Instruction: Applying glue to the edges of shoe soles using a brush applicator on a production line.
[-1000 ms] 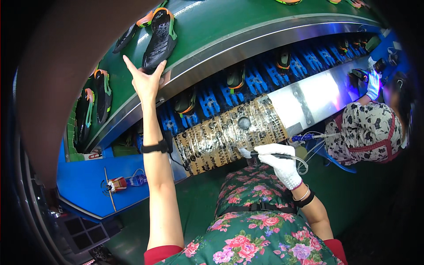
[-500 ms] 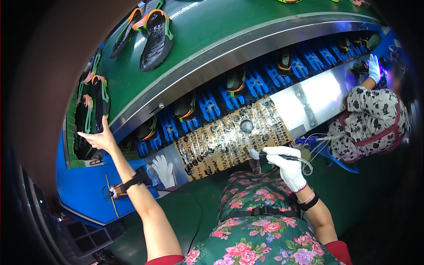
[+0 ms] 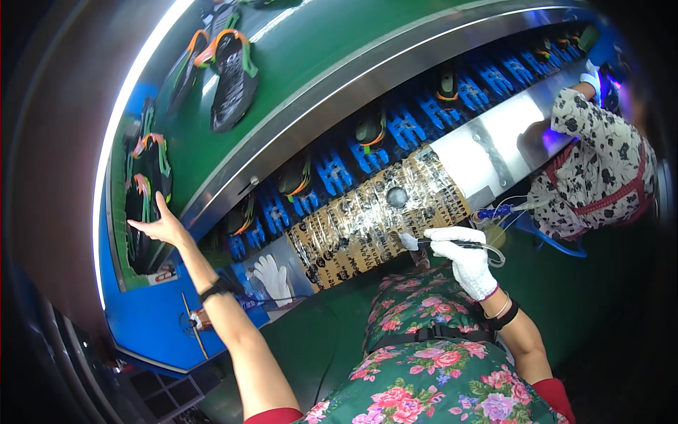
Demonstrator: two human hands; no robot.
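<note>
While the bare left hand [image 3: 161,227] spreads toward rubbery black soles [image 3: 145,212], the knit-gloved right hand [image 3: 465,256] pinches a thin brush [image 3: 438,242].

Left hand [image 3: 164,227] outstretched, fingers spread, gloved right hand [image 3: 466,256] clenched, wrist bent

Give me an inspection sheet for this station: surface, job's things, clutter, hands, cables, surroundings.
Surface: green conveyor belt above a row of blue plastic holders.
Job's things: black shoe soles with orange and green straps at the belt's left end; thin brush tool.
Clutter: spare white glove on the ledge.
Hands: bare left hand open, on the soles; white-gloved right hand grips the brush tool.
Cables: clear tube loops from the tool.
Surroundings: co-worker in a patterned top at right.
</note>
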